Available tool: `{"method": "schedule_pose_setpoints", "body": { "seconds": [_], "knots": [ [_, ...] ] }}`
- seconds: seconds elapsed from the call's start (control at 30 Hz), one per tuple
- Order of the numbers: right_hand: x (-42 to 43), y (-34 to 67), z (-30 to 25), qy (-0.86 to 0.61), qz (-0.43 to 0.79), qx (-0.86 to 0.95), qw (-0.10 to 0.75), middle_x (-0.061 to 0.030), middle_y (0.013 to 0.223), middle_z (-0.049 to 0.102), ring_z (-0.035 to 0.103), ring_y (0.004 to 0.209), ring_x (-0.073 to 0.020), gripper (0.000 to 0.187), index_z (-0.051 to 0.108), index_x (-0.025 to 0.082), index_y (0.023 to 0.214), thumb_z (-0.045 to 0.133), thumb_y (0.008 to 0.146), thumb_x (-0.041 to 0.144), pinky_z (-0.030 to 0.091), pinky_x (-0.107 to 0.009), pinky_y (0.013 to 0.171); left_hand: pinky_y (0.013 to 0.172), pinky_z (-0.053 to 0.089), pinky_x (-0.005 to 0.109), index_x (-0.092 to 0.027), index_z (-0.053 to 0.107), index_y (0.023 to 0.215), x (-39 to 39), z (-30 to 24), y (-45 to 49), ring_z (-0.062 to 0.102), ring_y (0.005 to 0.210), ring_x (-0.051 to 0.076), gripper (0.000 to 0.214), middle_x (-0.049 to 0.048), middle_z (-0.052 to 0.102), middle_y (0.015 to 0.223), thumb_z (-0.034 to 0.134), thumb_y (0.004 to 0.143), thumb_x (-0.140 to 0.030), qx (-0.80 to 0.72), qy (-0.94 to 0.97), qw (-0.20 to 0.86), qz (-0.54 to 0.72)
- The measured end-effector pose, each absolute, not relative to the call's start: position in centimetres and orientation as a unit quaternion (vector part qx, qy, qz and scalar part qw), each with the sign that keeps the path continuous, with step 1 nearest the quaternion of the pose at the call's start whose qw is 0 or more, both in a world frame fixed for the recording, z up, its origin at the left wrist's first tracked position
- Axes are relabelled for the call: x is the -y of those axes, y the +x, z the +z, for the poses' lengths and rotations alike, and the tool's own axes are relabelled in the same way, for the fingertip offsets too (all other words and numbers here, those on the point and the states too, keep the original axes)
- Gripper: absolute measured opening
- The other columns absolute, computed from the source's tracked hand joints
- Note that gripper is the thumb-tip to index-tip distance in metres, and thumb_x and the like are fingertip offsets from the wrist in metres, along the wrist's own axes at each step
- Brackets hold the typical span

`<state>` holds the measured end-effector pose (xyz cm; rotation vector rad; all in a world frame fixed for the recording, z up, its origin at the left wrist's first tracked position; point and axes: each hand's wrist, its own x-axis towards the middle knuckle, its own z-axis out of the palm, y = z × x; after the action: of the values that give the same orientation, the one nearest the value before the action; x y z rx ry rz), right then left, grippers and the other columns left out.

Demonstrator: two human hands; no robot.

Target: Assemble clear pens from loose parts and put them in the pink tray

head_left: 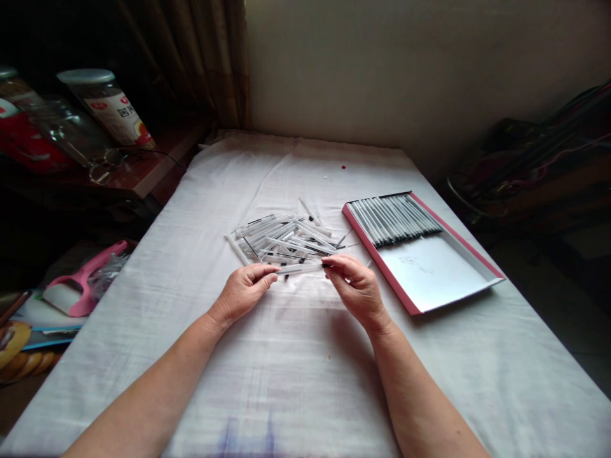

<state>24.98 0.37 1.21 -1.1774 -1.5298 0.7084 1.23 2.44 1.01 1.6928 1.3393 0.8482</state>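
Note:
A slim, pale pen (300, 269) lies level between my two hands, at the near edge of a loose pile. My left hand (245, 289) pinches its left end between thumb and fingers. At the other end, which looks black, my right hand (356, 286) is closed on it. Just beyond is the pile of pen parts (279, 236): clear barrels, thin dark refills and small black pieces, lying crosswise. To the right, an open shallow box (382, 273) with pink sides holds a row of pens (394, 219), black ends toward me, in its far part.
A white cloth (296, 362) covers the table. On a dark wooden surface at the left stand jars (112, 108) and a pair of glasses (102, 168). Lower left lies a pink-handled tool (88, 280). A tiny red piece (343, 167) sits near the far edge. Cables hang at the right.

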Motion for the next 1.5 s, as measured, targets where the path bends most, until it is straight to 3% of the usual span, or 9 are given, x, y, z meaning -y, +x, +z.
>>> {"method": "schedule_pose_setpoints", "body": {
  "seconds": [0.23, 0.47, 0.73, 0.9, 0.97, 1.1, 1.27, 1.43, 1.5],
  "knots": [
    [-0.4, 25.0, 1.0, -0.495, 0.308, 0.632, 0.511, -0.0052, 0.087, 0.068, 0.062, 0.068, -0.0146, 0.012, 0.07, 0.021, 0.092, 0.063, 0.083, 0.023, 0.051, -0.028, 0.062, 0.072, 0.052, 0.027, -0.018, 0.075, 0.095, -2.4, 1.4, 1.2, 0.068, 0.078, 0.019, 0.029, 0.0065, 0.076, 0.09, 0.06, 0.077, -0.036, -0.528, 0.663, 0.416, 0.33],
    [-0.6, 25.5, 0.2, -0.51, 0.323, 0.634, 0.484, -0.0038, 0.078, 0.068, 0.06, 0.059, -0.0128, 0.017, 0.07, 0.019, 0.09, 0.061, 0.085, 0.033, 0.049, -0.026, 0.058, 0.083, 0.052, 0.03, -0.017, 0.075, 0.092, -2.4, 1.2, 1.2, 0.068, 0.089, 0.021, 0.027, 0.0075, 0.075, 0.095, 0.061, 0.077, -0.036, -0.525, 0.671, 0.401, 0.336],
    [-0.6, 25.3, 0.7, -0.545, 0.213, 0.698, 0.412, -0.003, 0.064, 0.064, 0.059, 0.059, -0.0146, 0.032, 0.062, 0.02, 0.067, 0.05, 0.09, 0.038, 0.044, -0.025, 0.059, 0.084, 0.052, 0.03, -0.018, 0.074, 0.093, -2.3, 0.7, 1.2, 0.068, 0.09, 0.021, 0.026, 0.0075, 0.075, 0.096, 0.06, 0.079, -0.035, -0.508, 0.694, 0.382, 0.337],
    [-0.5, 25.2, 0.3, -0.554, 0.228, 0.686, 0.413, -0.0019, 0.052, 0.06, 0.057, 0.052, -0.0133, 0.048, 0.055, 0.02, 0.053, 0.045, 0.093, 0.044, 0.043, -0.024, 0.057, 0.083, 0.052, 0.03, -0.018, 0.074, 0.093, -2.4, 0.7, 1.1, 0.069, 0.09, 0.021, 0.026, 0.0073, 0.075, 0.096, 0.06, 0.08, -0.035, -0.497, 0.702, 0.385, 0.336],
    [-0.4, 25.3, 0.3, -0.546, 0.255, 0.674, 0.427, -0.0026, 0.059, 0.064, 0.058, 0.054, -0.0133, 0.043, 0.06, 0.02, 0.061, 0.044, 0.093, 0.044, 0.045, -0.025, 0.058, 0.083, 0.052, 0.03, -0.018, 0.074, 0.093, -2.4, 0.8, 1.1, 0.069, 0.09, 0.021, 0.026, 0.0071, 0.075, 0.096, 0.06, 0.08, -0.035, -0.502, 0.697, 0.387, 0.335],
    [-0.4, 25.5, 0.5, -0.516, 0.347, 0.634, 0.46, -0.0047, 0.084, 0.069, 0.061, 0.063, -0.0139, 0.025, 0.063, 0.02, 0.102, 0.056, 0.087, 0.039, 0.048, -0.025, 0.058, 0.084, 0.053, 0.03, -0.018, 0.074, 0.094, -2.4, 0.7, 1.0, 0.069, 0.09, 0.021, 0.026, 0.0073, 0.075, 0.096, 0.061, 0.079, -0.035, -0.51, 0.689, 0.393, 0.334],
    [-0.6, 25.6, 0.1, -0.503, 0.369, 0.625, 0.469, -0.0037, 0.079, 0.066, 0.06, 0.061, -0.0133, 0.017, 0.065, 0.02, 0.087, 0.06, 0.084, 0.036, 0.048, -0.025, 0.057, 0.083, 0.053, 0.03, -0.018, 0.074, 0.093, -2.4, 0.8, 1.1, 0.069, 0.09, 0.022, 0.026, 0.0072, 0.075, 0.096, 0.061, 0.079, -0.036, -0.509, 0.69, 0.391, 0.336],
    [-0.6, 25.5, 0.0, -0.543, 0.302, 0.647, 0.443, -0.0017, 0.062, 0.061, 0.057, 0.057, -0.0136, 0.029, 0.063, 0.02, 0.069, 0.056, 0.087, 0.041, 0.046, -0.024, 0.056, 0.083, 0.053, 0.03, -0.018, 0.074, 0.093, -2.3, 1.0, 1.1, 0.069, 0.09, 0.021, 0.026, 0.0069, 0.075, 0.096, 0.06, 0.08, -0.035, -0.506, 0.695, 0.389, 0.331],
    [-0.5, 25.6, 0.1, -0.542, 0.3, 0.654, 0.434, -0.0027, 0.064, 0.063, 0.058, 0.058, -0.0137, 0.031, 0.064, 0.02, 0.07, 0.053, 0.088, 0.042, 0.047, -0.025, 0.057, 0.083, 0.053, 0.03, -0.018, 0.074, 0.093, -2.3, 1.0, 1.1, 0.069, 0.089, 0.021, 0.026, 0.0068, 0.075, 0.096, 0.06, 0.08, -0.035, -0.506, 0.695, 0.389, 0.33]
  ]
}}
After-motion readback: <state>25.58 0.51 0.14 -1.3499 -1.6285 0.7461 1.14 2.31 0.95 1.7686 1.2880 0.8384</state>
